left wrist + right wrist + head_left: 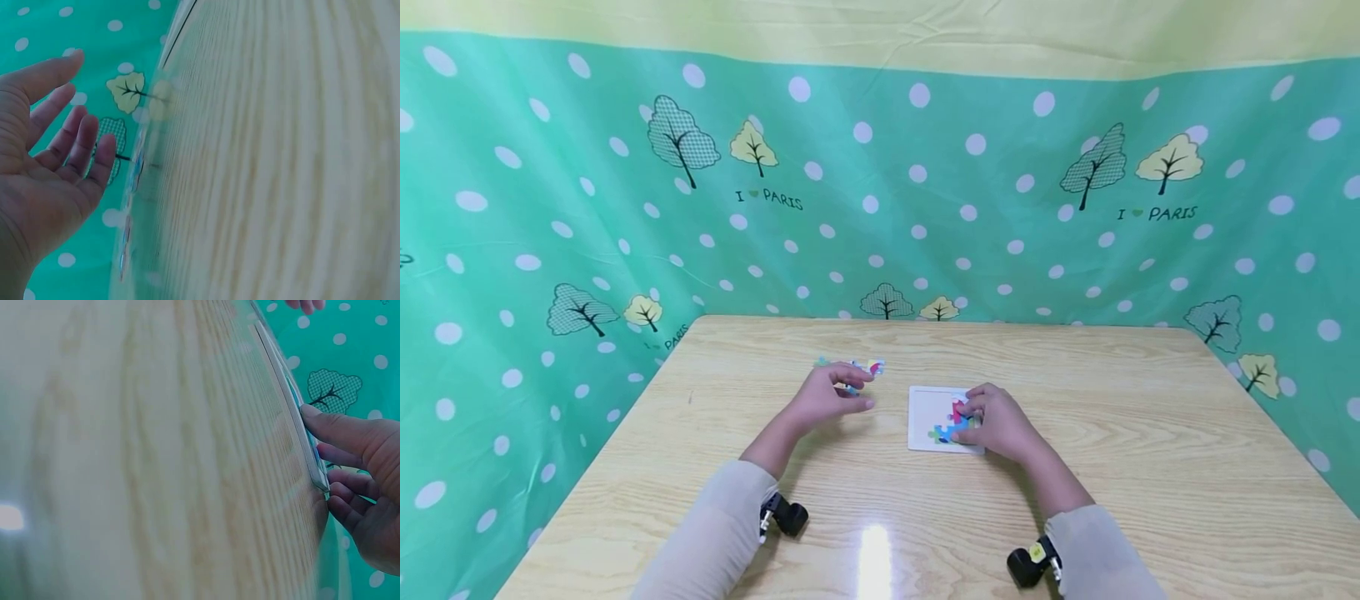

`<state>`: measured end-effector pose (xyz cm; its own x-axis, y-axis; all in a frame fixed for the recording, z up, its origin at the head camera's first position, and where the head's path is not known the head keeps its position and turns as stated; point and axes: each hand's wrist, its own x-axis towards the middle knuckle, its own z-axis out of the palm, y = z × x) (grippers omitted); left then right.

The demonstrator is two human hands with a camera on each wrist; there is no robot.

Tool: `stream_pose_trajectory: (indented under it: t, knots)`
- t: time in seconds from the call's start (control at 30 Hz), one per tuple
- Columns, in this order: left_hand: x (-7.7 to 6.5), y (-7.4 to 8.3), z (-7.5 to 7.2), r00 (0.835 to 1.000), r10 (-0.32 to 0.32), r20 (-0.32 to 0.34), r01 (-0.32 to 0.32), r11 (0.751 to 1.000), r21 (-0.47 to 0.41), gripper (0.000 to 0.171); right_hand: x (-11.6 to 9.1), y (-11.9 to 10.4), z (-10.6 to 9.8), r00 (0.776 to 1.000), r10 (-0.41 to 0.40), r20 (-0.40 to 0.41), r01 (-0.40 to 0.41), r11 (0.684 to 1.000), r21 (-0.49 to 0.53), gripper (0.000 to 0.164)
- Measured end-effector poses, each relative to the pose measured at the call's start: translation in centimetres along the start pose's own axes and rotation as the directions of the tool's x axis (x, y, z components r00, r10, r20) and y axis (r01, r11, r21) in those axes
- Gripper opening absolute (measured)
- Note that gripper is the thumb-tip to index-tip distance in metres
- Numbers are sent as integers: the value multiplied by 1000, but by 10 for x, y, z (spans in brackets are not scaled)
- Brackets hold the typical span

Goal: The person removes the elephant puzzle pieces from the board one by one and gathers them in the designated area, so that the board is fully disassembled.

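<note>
A white puzzle tray (922, 417) lies flat on the table, with several colourful jigsaw pieces (942, 433) inside on its right side. My right hand (1003, 423) rests over that side, thumb and index finger apart and touching the pieces. In the right wrist view, the right hand's (369, 469) thumb lies over the tray's edge, while other fingers sit by its corner. My left hand (827, 398) hovers left of the tray near loose jigsaw pieces (876, 367), partly covering them. Seen in the left wrist view, the left hand's (56, 150) fingers are relaxed around nothing.
The wooden table (1120, 400) extends to both sides of the tray. Behind it hangs a green dotted curtain (842, 200) printed with trees. A black wrist camera (790, 517) sits on the left sleeve, another camera (1026, 567) on the right.
</note>
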<state>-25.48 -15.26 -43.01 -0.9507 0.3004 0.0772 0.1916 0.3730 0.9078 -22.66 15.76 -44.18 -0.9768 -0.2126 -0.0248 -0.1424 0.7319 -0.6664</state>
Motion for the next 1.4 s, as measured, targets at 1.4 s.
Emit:
stream_pose_trajectory:
  t: [1.4]
  knots:
    - [14,41,44,968,99,228,-104,995,9,35,-1,7,-13,995,-51,91,50,999,12,42]
